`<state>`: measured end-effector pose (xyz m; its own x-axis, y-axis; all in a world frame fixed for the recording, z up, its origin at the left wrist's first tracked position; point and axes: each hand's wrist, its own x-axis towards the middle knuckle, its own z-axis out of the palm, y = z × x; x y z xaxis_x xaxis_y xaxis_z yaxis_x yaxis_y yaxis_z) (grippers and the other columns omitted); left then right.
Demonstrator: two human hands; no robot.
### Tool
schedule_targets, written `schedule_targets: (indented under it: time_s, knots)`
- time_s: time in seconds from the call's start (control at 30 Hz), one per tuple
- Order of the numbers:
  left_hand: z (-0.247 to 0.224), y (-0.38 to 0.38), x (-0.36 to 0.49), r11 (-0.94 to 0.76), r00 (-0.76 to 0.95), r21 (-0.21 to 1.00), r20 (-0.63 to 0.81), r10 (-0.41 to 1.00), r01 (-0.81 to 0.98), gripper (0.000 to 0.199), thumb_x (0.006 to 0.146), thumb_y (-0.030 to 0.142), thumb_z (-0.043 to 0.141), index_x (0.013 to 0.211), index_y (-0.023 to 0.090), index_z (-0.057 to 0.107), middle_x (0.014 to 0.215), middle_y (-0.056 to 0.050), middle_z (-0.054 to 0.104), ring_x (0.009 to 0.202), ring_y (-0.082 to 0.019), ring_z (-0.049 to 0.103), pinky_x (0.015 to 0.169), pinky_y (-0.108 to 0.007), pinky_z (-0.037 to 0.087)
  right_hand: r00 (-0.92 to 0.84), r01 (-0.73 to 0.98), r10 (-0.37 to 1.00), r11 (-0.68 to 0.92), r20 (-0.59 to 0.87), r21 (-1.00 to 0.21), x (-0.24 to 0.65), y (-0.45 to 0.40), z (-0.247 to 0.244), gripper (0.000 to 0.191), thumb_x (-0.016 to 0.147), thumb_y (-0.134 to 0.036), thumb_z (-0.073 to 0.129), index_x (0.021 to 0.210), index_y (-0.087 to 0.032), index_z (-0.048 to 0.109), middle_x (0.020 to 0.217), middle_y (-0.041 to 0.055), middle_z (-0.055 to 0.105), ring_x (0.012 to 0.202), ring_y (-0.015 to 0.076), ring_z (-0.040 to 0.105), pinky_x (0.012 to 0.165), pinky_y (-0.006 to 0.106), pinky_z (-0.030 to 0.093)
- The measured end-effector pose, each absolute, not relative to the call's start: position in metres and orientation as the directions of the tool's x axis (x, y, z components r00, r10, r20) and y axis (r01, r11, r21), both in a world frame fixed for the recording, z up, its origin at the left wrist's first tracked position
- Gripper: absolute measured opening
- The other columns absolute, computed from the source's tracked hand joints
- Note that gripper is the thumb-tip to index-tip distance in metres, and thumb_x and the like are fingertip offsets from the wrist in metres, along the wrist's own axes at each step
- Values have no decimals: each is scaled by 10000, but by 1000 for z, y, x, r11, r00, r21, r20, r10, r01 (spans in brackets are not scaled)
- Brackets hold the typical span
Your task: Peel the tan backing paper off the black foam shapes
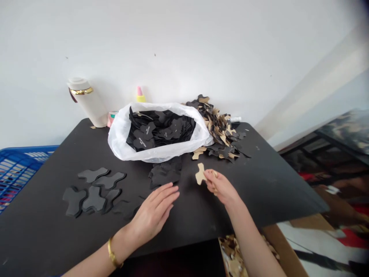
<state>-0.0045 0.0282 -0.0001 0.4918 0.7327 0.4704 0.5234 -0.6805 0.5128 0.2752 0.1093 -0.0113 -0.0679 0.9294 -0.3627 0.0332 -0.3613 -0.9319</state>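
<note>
My right hand pinches a tan, wavy-edged cut piece above the dark table, just right of centre. Fingers stretched out and holding nothing visible, my left hand hovers by a small heap of black pieces. Small stacks of black pieces lie at the left of the table. Behind my hands, an open white plastic bag holds many black pieces, some with pale print. A mixed pile of black and tan pieces spreads to the right of the bag.
A white tumbler with a gold ring stands at the back left, by the wall. A pink-capped yellow bottle is behind the bag. Left of the table is a blue basket. Below its front edge, a cardboard box holds scraps.
</note>
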Motion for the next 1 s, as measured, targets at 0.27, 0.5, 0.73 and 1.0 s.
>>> schedule_targets:
  time_s: [0.27, 0.5, 0.73, 1.0]
  knots:
    - [18, 28, 42, 131, 324, 968, -56, 944, -212, 173, 930, 267, 568, 1053, 192, 663, 1295, -103, 616, 712, -100, 599, 704, -265, 526, -472, -323, 784, -579, -403, -749, 225, 27, -7, 351, 784, -496, 740, 805, -200, 551, 594, -73, 458, 407, 28, 239, 391, 181, 205]
    - [18, 13, 37, 178, 136, 983, -170, 976, -50, 128, 909, 302, 585, 898, 178, 616, 702, 24, 634, 552, -90, 594, 626, -222, 474, -194, 261, 975, -56, -109, -964, 225, 32, 18, 205, 879, -403, 643, 908, -208, 699, 877, 22, 645, 725, 129, 569, 662, 231, 433]
    - [20, 9, 33, -121, 156, 952, 79, 985, 281, 101, 899, 218, 554, 876, 199, 650, 832, -7, 685, 741, -140, 670, 707, -234, 523, -413, 466, 908, 281, 75, -839, 223, 32, 58, 131, 907, -217, 574, 836, -210, 683, 838, 15, 626, 733, 127, 586, 680, 232, 425]
    - [16, 8, 30, -221, 170, 908, 169, 971, 357, 103, 911, 189, 552, 878, 203, 648, 843, -15, 687, 759, -144, 650, 717, -238, 513, -428, 491, 901, 295, 68, -820, 220, 30, 54, 163, 914, -219, 546, 834, -226, 688, 833, 31, 635, 717, 148, 574, 647, 258, 421]
